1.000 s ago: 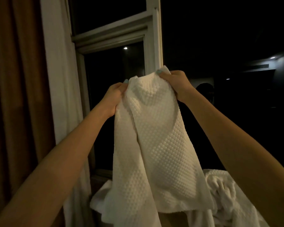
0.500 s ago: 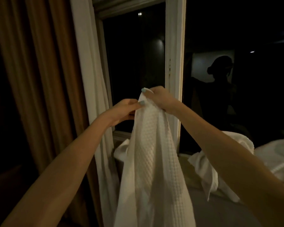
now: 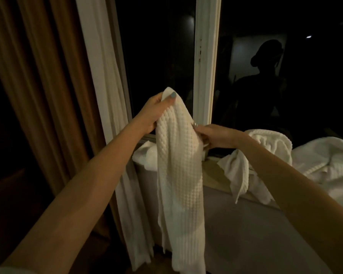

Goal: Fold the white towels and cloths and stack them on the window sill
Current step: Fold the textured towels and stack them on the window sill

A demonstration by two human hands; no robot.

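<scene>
A long white waffle-weave towel (image 3: 179, 175) hangs down in front of me, gathered narrow. My left hand (image 3: 154, 110) grips its top end, thumb pressed on the fabric. My right hand (image 3: 214, 135) is lower, pinching the towel's right edge at about a third of the way down. Behind the towel runs the wooden window sill (image 3: 212, 175). A crumpled white cloth (image 3: 251, 163) droops over the sill's edge at right, and another white cloth (image 3: 145, 155) lies bunched at the sill's left end.
A white waffle robe or towel (image 3: 329, 165) lies spread at far right. A white sheer curtain (image 3: 111, 95) and brown drapes (image 3: 38, 76) hang at left. The dark window pane (image 3: 265, 76) reflects a person's silhouette. A grey wall drops below the sill.
My hands were together at the towel's top; now my right hand has slid down its right edge while the left keeps the top. The view has tilted down, showing more sill.
</scene>
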